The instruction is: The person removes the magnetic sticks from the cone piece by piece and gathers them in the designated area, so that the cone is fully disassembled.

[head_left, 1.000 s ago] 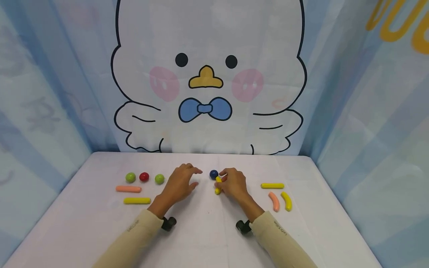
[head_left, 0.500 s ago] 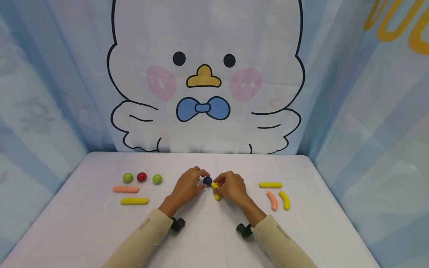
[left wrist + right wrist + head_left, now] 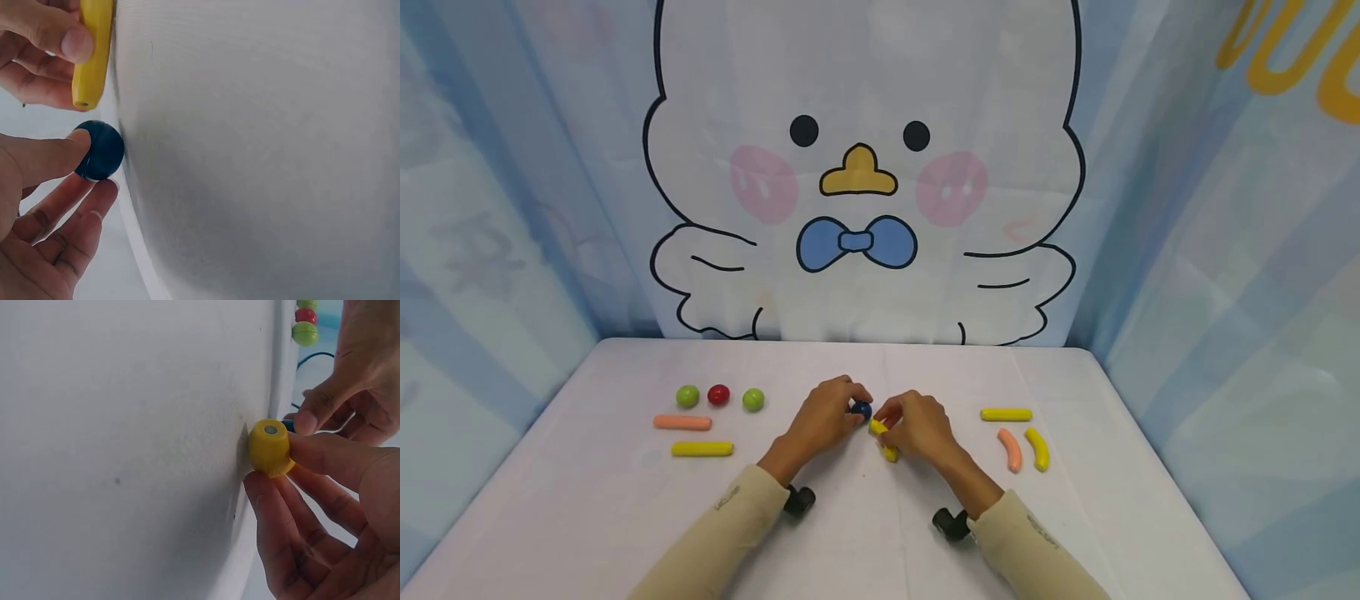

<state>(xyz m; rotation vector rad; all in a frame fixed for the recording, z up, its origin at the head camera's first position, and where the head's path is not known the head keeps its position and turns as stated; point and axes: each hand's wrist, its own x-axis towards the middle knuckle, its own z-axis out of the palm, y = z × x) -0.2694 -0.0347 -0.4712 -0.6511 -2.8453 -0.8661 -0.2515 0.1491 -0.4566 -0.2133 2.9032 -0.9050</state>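
Thumb and fingers of my left hand (image 3: pixel 823 414) pinch a dark blue ball (image 3: pixel 100 150) near the middle of the table. Just to the right, my right hand (image 3: pixel 919 425) pinches a short yellow rod (image 3: pixel 94 56) between thumb and fingers. A small grey metal disc shows in the end of the yellow rod (image 3: pixel 271 447) in the right wrist view. In the left wrist view a narrow gap separates the rod's end from the ball. The right fingers cover the middle of the rod in the head view.
On the left lie two green balls (image 3: pixel 687 396), a red ball (image 3: pixel 718 395), an orange rod (image 3: pixel 682 422) and a yellow rod (image 3: pixel 702 449). On the right are another yellow rod (image 3: pixel 1006 414), a curved orange piece (image 3: pixel 1010 450) and a curved yellow piece (image 3: pixel 1037 449).
My left hand has moved right and taken hold of the blue ball, which was against the yellow rod's end. Ball and rod have come nearer to me and now stand slightly apart.
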